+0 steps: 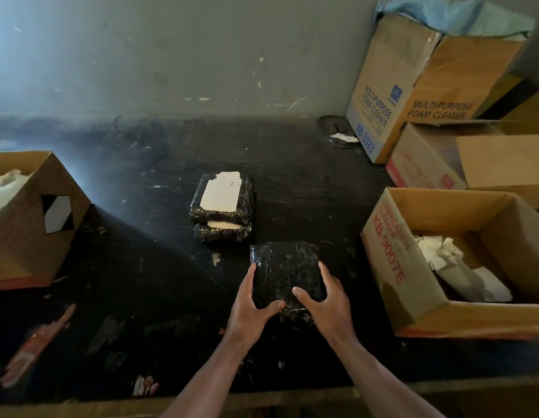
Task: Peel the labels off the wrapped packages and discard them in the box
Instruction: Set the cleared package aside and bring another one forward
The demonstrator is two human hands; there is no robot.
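A black wrapped package lies on the dark table in front of me, with no label showing on its top. My left hand grips its left side and my right hand grips its right side, thumbs on top. Behind it stand two stacked black packages; the upper one carries a white label with a torn corner. At the right, an open cardboard box holds crumpled white label scraps.
A cardboard box with a side cut-out stands at the left edge. Tall foam cleaner boxes and another carton crowd the back right corner. A small dish with a paper scrap sits by the wall.
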